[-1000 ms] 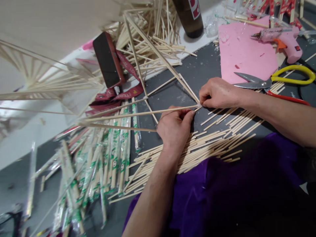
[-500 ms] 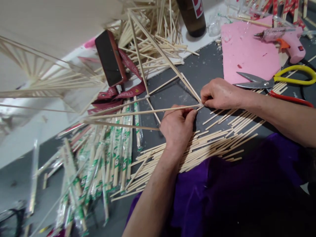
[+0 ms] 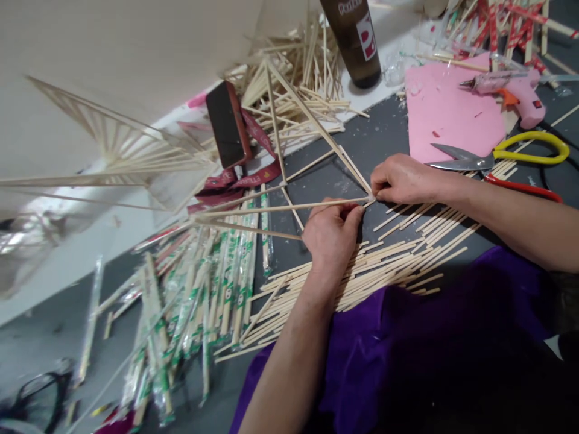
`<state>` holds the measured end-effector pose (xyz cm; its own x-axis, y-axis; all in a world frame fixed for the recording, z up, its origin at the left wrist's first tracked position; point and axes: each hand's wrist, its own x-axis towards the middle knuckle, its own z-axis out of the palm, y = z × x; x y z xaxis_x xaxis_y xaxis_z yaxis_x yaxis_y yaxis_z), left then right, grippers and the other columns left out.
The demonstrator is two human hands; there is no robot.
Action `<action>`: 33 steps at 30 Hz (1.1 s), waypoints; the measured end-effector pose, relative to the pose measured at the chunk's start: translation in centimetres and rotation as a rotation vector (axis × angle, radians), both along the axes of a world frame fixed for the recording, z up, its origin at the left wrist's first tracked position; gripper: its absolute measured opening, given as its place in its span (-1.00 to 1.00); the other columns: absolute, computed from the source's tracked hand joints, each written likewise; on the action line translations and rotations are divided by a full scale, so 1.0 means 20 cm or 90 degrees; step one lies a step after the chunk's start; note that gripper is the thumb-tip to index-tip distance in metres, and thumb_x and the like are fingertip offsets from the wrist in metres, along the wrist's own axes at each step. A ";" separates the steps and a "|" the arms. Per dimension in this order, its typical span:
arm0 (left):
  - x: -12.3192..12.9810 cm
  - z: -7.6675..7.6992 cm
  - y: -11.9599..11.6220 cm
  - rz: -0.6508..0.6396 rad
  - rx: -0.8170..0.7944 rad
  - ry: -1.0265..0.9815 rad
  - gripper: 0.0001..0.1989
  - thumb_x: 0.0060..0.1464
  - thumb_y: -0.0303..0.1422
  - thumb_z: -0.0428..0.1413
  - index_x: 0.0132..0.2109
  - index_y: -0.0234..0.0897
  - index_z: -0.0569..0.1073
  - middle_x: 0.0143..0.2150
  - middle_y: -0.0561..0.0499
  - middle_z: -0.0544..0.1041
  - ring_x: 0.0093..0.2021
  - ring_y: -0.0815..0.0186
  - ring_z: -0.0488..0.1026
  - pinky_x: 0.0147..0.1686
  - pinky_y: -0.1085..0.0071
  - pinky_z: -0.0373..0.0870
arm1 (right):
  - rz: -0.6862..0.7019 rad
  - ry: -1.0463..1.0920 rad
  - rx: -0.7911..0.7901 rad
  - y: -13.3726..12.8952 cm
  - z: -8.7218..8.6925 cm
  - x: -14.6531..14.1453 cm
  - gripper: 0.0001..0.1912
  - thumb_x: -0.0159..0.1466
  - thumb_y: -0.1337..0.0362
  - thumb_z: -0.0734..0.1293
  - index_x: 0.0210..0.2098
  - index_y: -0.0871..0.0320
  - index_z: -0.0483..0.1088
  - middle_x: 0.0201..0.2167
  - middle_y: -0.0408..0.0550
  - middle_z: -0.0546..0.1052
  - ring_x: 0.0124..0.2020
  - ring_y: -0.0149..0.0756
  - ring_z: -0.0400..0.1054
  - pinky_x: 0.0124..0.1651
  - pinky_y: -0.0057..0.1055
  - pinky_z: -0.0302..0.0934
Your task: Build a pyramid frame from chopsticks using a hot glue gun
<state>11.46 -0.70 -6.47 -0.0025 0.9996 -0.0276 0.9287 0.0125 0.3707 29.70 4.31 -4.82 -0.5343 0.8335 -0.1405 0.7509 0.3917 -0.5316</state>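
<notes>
A frame of thin wooden sticks (image 3: 307, 106) stands over the dark table, its sticks meeting at a whitish joint (image 3: 371, 198). My left hand (image 3: 332, 232) is closed on a stick just left of that joint, thumb and fingers pinched together. At the joint's right side is my right hand (image 3: 398, 179), its fingers pressed together; what lies between the fingertips is hidden. Loose sticks (image 3: 384, 259) lie in rows beneath and in front of both hands.
Scissors (image 3: 479, 160) and a pink glue gun (image 3: 515, 90) lie right, near a pink sheet (image 3: 452, 108). Wrapped chopsticks (image 3: 203, 295) spread left. A phone (image 3: 227, 123), strap (image 3: 257, 175) and dark bottle (image 3: 355, 45) are behind. Another stick structure (image 3: 136, 150) stands left.
The view has shifted, so most things appear slightly further right or lower. Both hands stay at the joint with nearly the same grip.
</notes>
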 end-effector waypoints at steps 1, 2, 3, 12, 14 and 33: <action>0.00 0.00 0.00 -0.004 0.002 0.008 -0.75 0.17 -0.25 0.15 -0.17 -0.23 0.70 -0.12 -0.10 0.70 0.00 0.03 0.58 -0.03 0.20 0.45 | -0.005 0.008 -0.009 0.00 0.00 0.00 -0.76 0.21 0.46 0.34 -0.25 0.21 0.67 -0.35 -0.08 0.64 -0.33 -0.38 0.43 -0.26 -0.45 0.10; 0.00 0.00 0.00 -0.008 0.009 0.016 -0.75 0.18 -0.25 0.14 -0.17 -0.23 0.70 -0.12 -0.11 0.70 0.01 0.02 0.58 -0.02 0.20 0.45 | -0.015 0.020 -0.017 0.00 0.01 0.01 -0.76 0.22 0.46 0.33 -0.26 0.22 0.67 -0.39 -0.09 0.63 -0.36 -0.40 0.42 -0.27 -0.46 0.11; 0.00 0.00 0.00 -0.013 0.019 0.022 -0.75 0.18 -0.25 0.14 -0.17 -0.22 0.69 -0.13 -0.12 0.70 0.02 0.02 0.57 -0.02 0.20 0.45 | -0.029 0.032 -0.023 -0.01 0.01 0.01 -0.75 0.23 0.46 0.33 -0.26 0.22 0.67 -0.43 -0.11 0.62 -0.39 -0.41 0.42 -0.28 -0.47 0.11; -0.01 0.00 -0.01 -0.035 0.050 0.009 -0.77 0.18 -0.25 0.14 -0.18 -0.19 0.69 -0.17 -0.09 0.69 0.03 0.05 0.53 -0.03 0.24 0.43 | -0.048 0.012 0.007 -0.02 0.01 0.01 -0.73 0.23 0.43 0.34 -0.19 0.18 0.68 -0.31 -0.07 0.66 -0.29 -0.35 0.47 -0.21 -0.47 0.18; -0.01 0.01 -0.01 -0.034 0.055 0.009 -0.78 0.18 -0.26 0.16 -0.17 -0.17 0.69 -0.16 -0.10 0.68 0.04 0.03 0.53 -0.02 0.22 0.43 | -0.012 -0.027 0.033 -0.02 0.01 0.00 -0.72 0.26 0.42 0.33 -0.15 0.18 0.67 -0.22 -0.01 0.67 -0.22 -0.31 0.49 -0.18 -0.46 0.18; 0.01 0.02 0.00 -0.033 0.017 0.000 -0.81 0.22 -0.32 0.16 -0.20 -0.20 0.68 -0.14 -0.08 0.66 0.04 0.05 0.52 -0.05 0.25 0.42 | 0.005 -0.209 0.220 -0.12 -0.05 -0.07 -0.68 0.37 0.39 0.18 -0.09 0.30 0.56 -0.14 0.18 0.61 -0.26 -0.18 0.44 -0.39 -0.29 -0.12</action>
<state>11.70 -0.66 -6.04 0.0499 0.9988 -0.0008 0.9277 -0.0461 0.3704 28.25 2.00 -5.74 -0.5150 0.8570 -0.0186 0.8535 0.5107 -0.1036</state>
